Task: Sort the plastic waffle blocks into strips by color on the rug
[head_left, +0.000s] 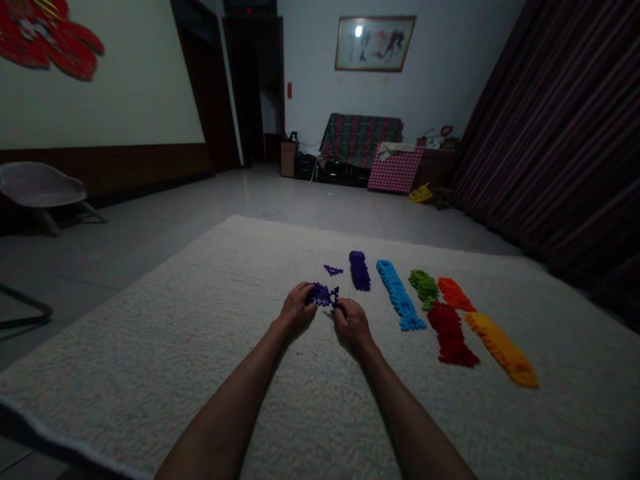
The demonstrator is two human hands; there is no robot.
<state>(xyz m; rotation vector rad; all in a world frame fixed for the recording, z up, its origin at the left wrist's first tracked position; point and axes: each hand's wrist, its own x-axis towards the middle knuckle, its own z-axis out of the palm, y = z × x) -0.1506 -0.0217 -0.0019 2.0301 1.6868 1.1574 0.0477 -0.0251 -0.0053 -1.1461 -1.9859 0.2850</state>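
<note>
My left hand [299, 307] is closed at the left end of a small cluster of purple toothed pieces [320, 294]. Its fingertips grip the cluster's edge. My right hand [353, 321] pinches one thin purple toothed piece [335, 292] at the cluster's right end; whether the two are joined I cannot tell. A loose purple piece [333, 270] lies just beyond. Right of it is a longer purple strip of packed pieces [359, 271], and beside that a long light blue strip [399, 293].
Farther right on the cream mat [200, 320] lie green [424, 287], orange [456, 294], dark red [451, 335] and yellow [503, 350] groups of similar pieces. A pale chair [43, 185] stands left on the tiled floor. Dark curtains [555, 127] hang at right.
</note>
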